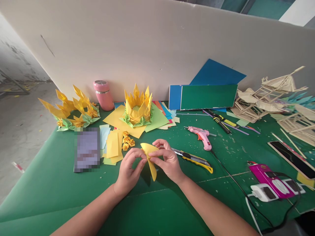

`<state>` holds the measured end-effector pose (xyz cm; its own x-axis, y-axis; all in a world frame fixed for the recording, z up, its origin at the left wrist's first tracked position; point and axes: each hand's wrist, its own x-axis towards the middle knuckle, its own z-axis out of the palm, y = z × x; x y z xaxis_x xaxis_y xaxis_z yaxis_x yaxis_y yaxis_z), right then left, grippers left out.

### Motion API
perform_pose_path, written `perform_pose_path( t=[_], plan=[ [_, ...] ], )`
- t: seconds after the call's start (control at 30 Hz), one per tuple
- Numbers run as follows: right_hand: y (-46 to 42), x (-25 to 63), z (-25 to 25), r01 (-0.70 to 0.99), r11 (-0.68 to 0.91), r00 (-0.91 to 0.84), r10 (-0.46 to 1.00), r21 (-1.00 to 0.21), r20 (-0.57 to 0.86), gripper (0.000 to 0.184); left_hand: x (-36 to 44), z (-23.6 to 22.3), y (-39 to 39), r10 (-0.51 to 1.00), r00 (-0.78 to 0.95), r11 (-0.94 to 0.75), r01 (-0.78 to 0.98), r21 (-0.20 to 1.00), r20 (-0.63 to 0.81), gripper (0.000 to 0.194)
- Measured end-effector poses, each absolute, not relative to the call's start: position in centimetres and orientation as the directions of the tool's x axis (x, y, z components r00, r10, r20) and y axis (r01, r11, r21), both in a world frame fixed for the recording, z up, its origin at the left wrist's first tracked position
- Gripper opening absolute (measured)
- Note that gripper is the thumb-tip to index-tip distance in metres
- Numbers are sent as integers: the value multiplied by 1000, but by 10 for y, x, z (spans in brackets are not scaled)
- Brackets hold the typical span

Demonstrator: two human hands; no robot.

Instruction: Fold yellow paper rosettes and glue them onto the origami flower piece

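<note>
A partly folded piece of yellow paper (pixel 152 168) is held between my two hands above the green table. My left hand (pixel 131 167) pinches its left side with thumb and fingers. On the other side, my right hand (pixel 168 160) grips the same paper, thumb and index finger close to the middle. The fingers cover part of the folds. Just beyond my left hand lie several small yellow paper roses (pixel 128 141), beside a stack of yellow paper squares (pixel 113 144). A yellow box cutter (pixel 197 160) lies right of my right hand.
Yellow paper crowns (pixel 138 111) and a pink flask (pixel 104 98) stand at the back. A pink glue gun (pixel 201 136) trails a cord toward a magenta power strip (pixel 269 178). Wooden stick models (pixel 256 105) and a phone (pixel 292 157) lie right. A pale board (pixel 147 49) rises behind.
</note>
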<state>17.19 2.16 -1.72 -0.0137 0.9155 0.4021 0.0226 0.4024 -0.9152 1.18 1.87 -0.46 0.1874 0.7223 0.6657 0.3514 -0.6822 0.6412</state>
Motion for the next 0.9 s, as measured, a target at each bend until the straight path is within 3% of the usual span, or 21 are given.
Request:
perform_pose_path(
  t=[0.2, 0.9],
  plan=[
    [18, 172, -9, 223, 533, -66, 844, -816, 532, 8, 12, -6, 18, 730, 185, -673, 365, 643, 658, 10],
    [14, 169, 0, 233, 627, -194, 779, -743, 596, 12, 13, -2, 16, 748, 262, -663, 320, 677, 609, 11]
  ],
)
